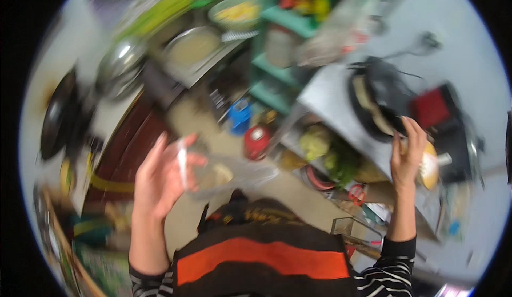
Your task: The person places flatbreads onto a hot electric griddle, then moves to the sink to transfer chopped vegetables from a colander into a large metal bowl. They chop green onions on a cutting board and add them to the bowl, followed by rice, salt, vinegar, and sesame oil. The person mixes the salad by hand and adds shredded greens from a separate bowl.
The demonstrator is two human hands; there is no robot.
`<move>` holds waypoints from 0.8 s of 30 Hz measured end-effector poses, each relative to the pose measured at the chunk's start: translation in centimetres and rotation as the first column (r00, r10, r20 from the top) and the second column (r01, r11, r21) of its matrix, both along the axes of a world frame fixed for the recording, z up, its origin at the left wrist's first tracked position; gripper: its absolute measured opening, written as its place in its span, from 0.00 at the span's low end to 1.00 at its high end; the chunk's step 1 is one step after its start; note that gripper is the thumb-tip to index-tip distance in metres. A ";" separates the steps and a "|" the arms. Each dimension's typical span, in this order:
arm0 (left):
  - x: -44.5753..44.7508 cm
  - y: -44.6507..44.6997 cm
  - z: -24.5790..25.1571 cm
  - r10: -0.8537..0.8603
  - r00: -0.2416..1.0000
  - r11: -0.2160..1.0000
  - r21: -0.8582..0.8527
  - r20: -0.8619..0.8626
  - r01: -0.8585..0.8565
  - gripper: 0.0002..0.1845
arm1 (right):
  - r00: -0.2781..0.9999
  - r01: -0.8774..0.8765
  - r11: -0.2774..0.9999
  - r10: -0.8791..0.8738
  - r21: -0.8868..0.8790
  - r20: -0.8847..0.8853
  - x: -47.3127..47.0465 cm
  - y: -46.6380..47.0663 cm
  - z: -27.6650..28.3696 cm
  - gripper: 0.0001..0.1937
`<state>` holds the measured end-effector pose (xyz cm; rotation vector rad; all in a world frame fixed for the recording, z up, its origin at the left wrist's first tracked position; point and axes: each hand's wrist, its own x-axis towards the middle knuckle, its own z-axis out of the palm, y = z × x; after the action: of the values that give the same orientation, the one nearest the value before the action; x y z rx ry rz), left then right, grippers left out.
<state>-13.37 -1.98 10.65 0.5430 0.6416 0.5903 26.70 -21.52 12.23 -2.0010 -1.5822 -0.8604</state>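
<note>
My left hand (pixel 168 173) is raised palm-up at the left, with a white strip, apparently the handle of a clear plastic bag (pixel 248 173), looped across its fingers. The bag hangs to the right of the hand with something pale inside, too blurred to name. My right hand (pixel 410 153) is over the white table, its fingertips at the near edge of a black round electric griddle (pixel 374 109). Whether they grip its edge cannot be told. A pale, rounded object (pixel 429 169) lies partly behind this hand.
A teal shelf (pixel 276 63) stands ahead, with a blue container (pixel 240 117) and a red container (pixel 256 141) on the floor. Green vegetables (pixel 336 157) lie under the white table (pixel 332 89). At left are a black wok (pixel 60 117) and a brown cabinet (pixel 124 149).
</note>
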 end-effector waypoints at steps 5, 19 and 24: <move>-4.7 -6.5 1.1 0.169 0.985 0.974 0.155 -0.014 -0.165 0.36 | 0.581 -0.730 0.626 0.358 -0.274 -0.731 -9.9 5.7 -8.1 0.46; -14.7 -24.4 -1.6 0.648 0.358 0.760 0.543 -0.672 -0.357 0.15 | 0.114 -0.987 -0.107 0.054 -0.119 -0.992 -31.7 9.5 -12.7 0.28; -13.9 -23.6 -4.4 0.710 0.331 0.641 0.765 -0.621 0.061 0.13 | -0.353 -0.863 -0.482 0.361 0.151 -0.863 -42.9 5.5 -15.9 0.23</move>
<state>-27.28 -25.58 6.29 1.5460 1.6987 0.9793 -16.19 -16.04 -3.69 -0.1174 -2.3245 1.3890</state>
